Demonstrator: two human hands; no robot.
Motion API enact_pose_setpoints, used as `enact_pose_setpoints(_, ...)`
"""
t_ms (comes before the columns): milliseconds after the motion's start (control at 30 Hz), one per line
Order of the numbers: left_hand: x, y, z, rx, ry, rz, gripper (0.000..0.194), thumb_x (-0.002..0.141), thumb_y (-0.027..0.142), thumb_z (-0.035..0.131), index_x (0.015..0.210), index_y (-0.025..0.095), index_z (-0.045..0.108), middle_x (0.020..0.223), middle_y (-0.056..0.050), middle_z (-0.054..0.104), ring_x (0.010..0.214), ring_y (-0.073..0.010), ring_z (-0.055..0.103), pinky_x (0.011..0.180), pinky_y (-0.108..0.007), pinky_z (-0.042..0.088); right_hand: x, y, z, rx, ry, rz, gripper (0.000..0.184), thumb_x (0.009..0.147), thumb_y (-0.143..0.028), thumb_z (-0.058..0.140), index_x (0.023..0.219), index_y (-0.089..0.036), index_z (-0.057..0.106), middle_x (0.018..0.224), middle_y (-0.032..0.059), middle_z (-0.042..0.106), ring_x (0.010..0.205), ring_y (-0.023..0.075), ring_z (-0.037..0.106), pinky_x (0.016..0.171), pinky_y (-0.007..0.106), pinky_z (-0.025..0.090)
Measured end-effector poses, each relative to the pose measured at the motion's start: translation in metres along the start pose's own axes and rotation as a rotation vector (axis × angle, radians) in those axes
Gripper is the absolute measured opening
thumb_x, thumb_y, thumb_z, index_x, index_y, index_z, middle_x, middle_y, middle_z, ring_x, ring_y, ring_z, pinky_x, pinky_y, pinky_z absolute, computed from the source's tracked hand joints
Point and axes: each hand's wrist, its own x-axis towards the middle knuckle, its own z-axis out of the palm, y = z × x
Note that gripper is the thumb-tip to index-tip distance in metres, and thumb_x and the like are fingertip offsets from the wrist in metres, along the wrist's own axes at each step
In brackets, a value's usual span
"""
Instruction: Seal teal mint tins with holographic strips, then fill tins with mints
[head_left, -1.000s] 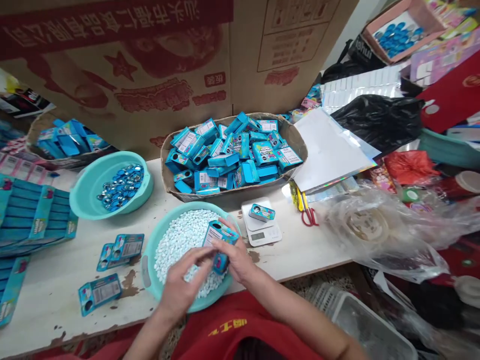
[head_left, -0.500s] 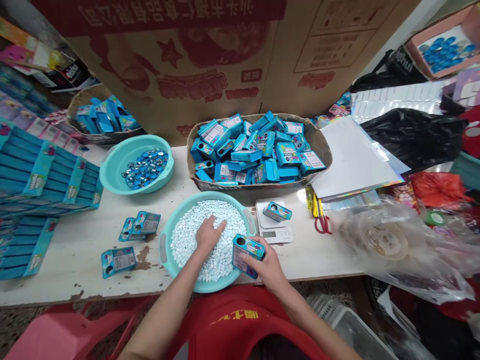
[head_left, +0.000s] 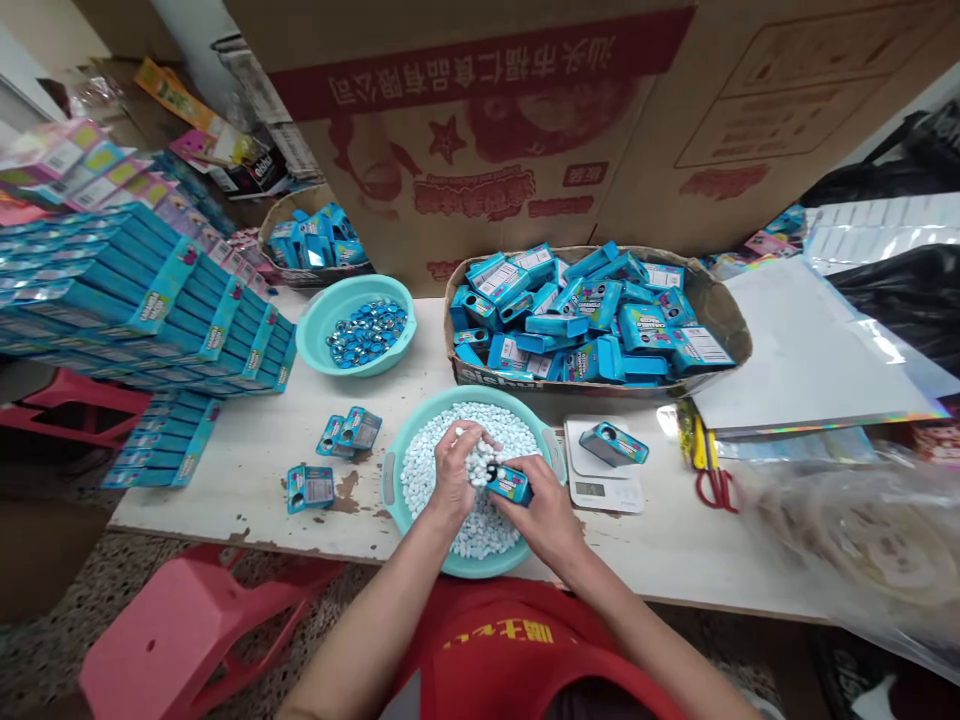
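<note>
My left hand [head_left: 454, 470] is cupped round a heap of small white candies [head_left: 480, 462], held against the opening of a blue candy box. That blue candy box [head_left: 511, 485] is gripped in my right hand [head_left: 546, 515], tilted with its round hole toward the candies. Both hands are above a turquoise basin [head_left: 390, 480] filled with loose white candies [head_left: 429, 455]. To the right, another blue box [head_left: 615, 444] lies on a white digital scale [head_left: 607, 492]. Several blue boxes [head_left: 310, 487] with round holes lie on the table left of the basin.
A cardboard tray [head_left: 739, 310] heaped with blue boxes stands behind the basin. A second turquoise basin [head_left: 304, 345] holds blue and silver caps. Stacked blue display packs [head_left: 187, 300] rise at left. Red-handled scissors [head_left: 716, 485] and clear plastic [head_left: 847, 540] lie at right.
My left hand has come up from the candies with a handful and moved to the box's hole. My right hand has tilted the box toward it. The view has swung left.
</note>
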Motion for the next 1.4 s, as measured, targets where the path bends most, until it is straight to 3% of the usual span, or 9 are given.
enact_pose_setpoints(333,0.008,0.0,0.002,0.057,0.079,0.121,0.024,0.069,0.036,0.068,0.067,0.016,0.053,0.059,0.004,0.055,0.048,-0.0082,0.053,0.048,-0.02,0.041,0.005,0.001,0.008,-0.067,-0.029,-0.043,0.03,0.072,-0.027,0.071,0.101,-0.023,0.063,0.096,0.0053,0.069,0.094,0.0251,0.063,0.081,0.037,0.047)
enact_pose_setpoints(667,0.018,0.005,0.008,0.125,0.133,0.073,0.029,0.06,0.038,0.074,0.066,0.016,0.055,0.053,0.006,0.052,0.043,-0.0073,0.047,0.042,-0.019,0.037,0.017,-0.006,0.007,-0.109,-0.027,0.08,0.039,0.061,-0.025,0.08,0.098,-0.023,0.067,0.094,0.0043,0.071,0.091,0.0238,0.065,0.083,0.035,0.046)
enact_pose_setpoints(967,0.03,-0.006,0.008,0.174,0.059,0.064,0.028,0.063,0.037,0.073,0.061,0.016,0.055,0.052,0.005,0.051,0.046,-0.0095,0.046,0.044,-0.022,0.038,0.023,0.001,0.007,-0.082,0.033,0.186,0.044,0.055,-0.03,0.084,0.096,-0.024,0.069,0.09,0.0008,0.071,0.087,0.0203,0.065,0.079,0.029,0.044)
enact_pose_setpoints(1400,0.027,-0.013,0.011,0.264,0.061,0.14,0.028,0.066,0.041,0.071,0.061,0.016,0.059,0.054,0.001,0.055,0.051,-0.0123,0.051,0.05,-0.024,0.044,0.028,0.005,-0.001,-0.011,0.0,0.168,0.043,0.053,-0.027,0.085,0.093,-0.026,0.07,0.089,-0.0009,0.071,0.085,0.0199,0.066,0.077,0.029,0.049)
